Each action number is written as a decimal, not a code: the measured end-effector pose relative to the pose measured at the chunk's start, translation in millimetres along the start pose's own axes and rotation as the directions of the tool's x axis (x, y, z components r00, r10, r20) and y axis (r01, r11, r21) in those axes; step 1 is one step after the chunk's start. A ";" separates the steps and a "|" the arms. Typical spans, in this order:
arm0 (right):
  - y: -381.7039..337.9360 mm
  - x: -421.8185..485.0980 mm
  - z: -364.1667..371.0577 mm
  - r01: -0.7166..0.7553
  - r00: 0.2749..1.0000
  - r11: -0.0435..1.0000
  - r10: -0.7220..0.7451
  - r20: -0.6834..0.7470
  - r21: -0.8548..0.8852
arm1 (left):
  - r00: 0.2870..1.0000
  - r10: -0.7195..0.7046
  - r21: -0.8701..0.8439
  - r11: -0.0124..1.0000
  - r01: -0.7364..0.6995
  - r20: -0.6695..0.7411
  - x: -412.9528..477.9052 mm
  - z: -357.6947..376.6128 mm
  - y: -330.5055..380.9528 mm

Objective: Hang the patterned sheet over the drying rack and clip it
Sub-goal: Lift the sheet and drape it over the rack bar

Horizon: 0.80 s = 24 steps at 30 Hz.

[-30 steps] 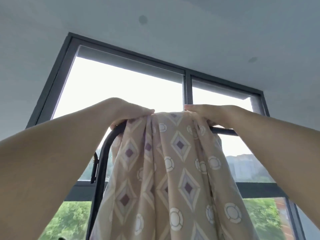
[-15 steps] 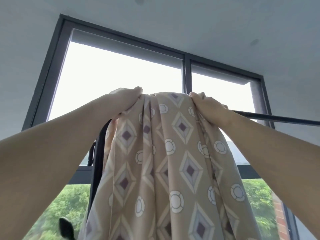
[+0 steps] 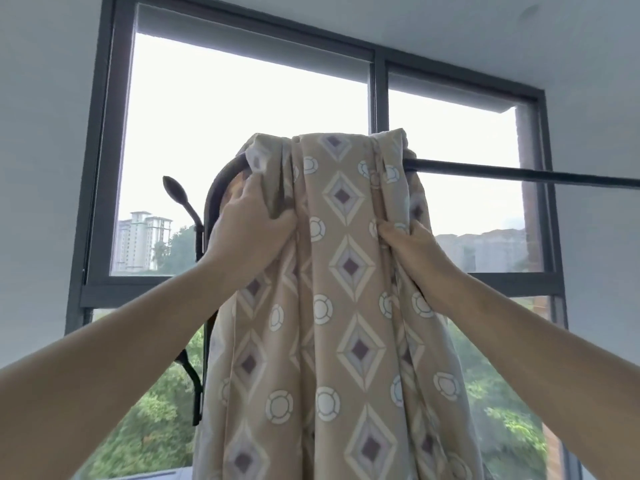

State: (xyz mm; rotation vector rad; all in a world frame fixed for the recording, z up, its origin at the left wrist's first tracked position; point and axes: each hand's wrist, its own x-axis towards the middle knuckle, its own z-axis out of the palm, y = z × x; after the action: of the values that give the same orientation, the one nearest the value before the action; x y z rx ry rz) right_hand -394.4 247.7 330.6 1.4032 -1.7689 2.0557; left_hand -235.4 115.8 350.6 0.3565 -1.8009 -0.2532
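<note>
And the beige patterned sheet, printed with purple-centred diamonds and white rings, is up over the top bar of the black metal drying rack! It hangs across the bar right by the curved left corner, bunched into deep vertical folds. The long front drop falls out of the bottom of the view. How much cloth hangs down the far side is hidden.

Both hands are on that front drop, a little below the bar. The left hand has its fingers curled into a fold at the sheet's left edge, gripping a handful just beside the rack's bend. The right hand pinches a gathered fold at the right edge.

So, the score: the draping looks done, more or less. But the cloth is crammed into a narrow bundle while a long stretch of bare bar runs off to the right, so I judge that spreading it along the bar is the next job. And the clipping? Not begun: no clip shows on the sheet, on the bar or in either hand.

Behind it all is a dark-framed window with trees and tower blocks beyond. A black teardrop-tipped hook stands off the rack's left side.
</note>
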 end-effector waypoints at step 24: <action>-88.0 41.2 -10.6 0.206 0.976 0.977 -0.209 -0.066 -0.048 | 0.955 0.050 -0.486 0.868 0.104 0.293 77.8 -39.9 35.3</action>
State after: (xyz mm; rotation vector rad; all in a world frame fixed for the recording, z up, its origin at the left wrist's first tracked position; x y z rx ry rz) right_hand -372.1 265.6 424.0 1.4176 -1.5550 1.9261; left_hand -218.7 120.4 443.3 -0.0304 -1.9429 -0.8128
